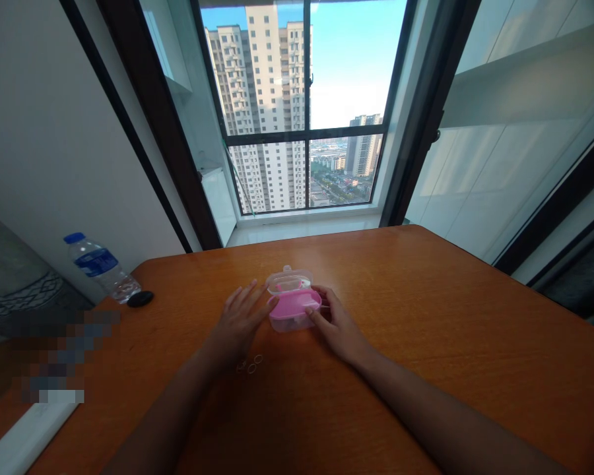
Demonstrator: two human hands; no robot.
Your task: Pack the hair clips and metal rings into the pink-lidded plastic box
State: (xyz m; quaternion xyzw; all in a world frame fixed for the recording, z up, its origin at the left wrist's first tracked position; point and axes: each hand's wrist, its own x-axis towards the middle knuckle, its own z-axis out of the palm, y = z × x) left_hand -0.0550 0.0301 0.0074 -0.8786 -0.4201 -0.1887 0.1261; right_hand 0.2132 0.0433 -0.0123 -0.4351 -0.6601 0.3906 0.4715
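Observation:
A small clear plastic box (291,323) with a pink inner tray (294,304) sits on the wooden table, its clear lid (290,281) raised at the back. My right hand (337,324) grips the box at its right end, thumb at the front edge of the tray and fingers behind. Something thin and pale shows by that thumb, too small to name. My left hand (240,321) is spread open at the left end, with its thumb at the tray's edge. Three small thin rings (252,368) lie on the table beside my left wrist.
A water bottle (99,264) with a blue cap leans at the table's left edge, near a round black object (140,299). A white bar-shaped object (34,429) lies at the lower left. Beyond the table (426,284) stands a window.

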